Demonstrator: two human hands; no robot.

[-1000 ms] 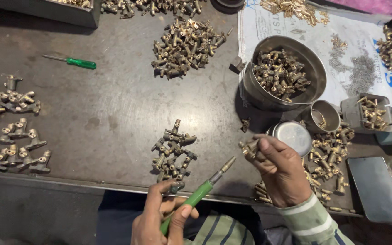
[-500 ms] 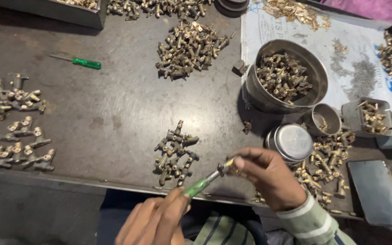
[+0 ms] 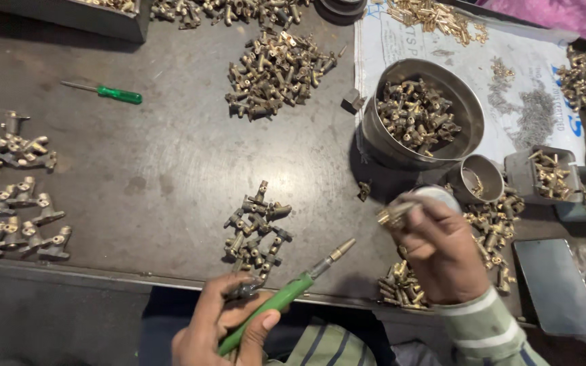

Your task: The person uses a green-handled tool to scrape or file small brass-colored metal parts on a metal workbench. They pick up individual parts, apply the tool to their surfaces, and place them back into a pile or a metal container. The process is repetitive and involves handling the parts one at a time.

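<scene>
My left hand [image 3: 228, 322] grips a green-handled screwdriver [image 3: 286, 295] near the table's front edge, its metal tip pointing up and right. A brass part also seems to lie in that hand by the fingers. My right hand [image 3: 435, 254] is raised over the table and pinches a small brass fitting [image 3: 391, 215] between its fingertips, apart from the screwdriver tip. A small heap of brass fittings [image 3: 256, 227] lies just beyond my left hand. Another little pile [image 3: 401, 288] sits under my right wrist.
A large round metal bowl [image 3: 374, 146] holds several brass parts; a small tin cup [image 3: 486, 169] and square tins [image 3: 520, 173] stand to its right. A second green screwdriver [image 3: 113, 93] lies far left. Rows of assembled fittings [image 3: 15, 224] line the left; a big heap [image 3: 276, 68] lies at the back.
My right hand has pulled the brass fitting up and right, away from the screwdriver tip. The left hand has tilted the screwdriver slightly and stayed near the front edge.
</scene>
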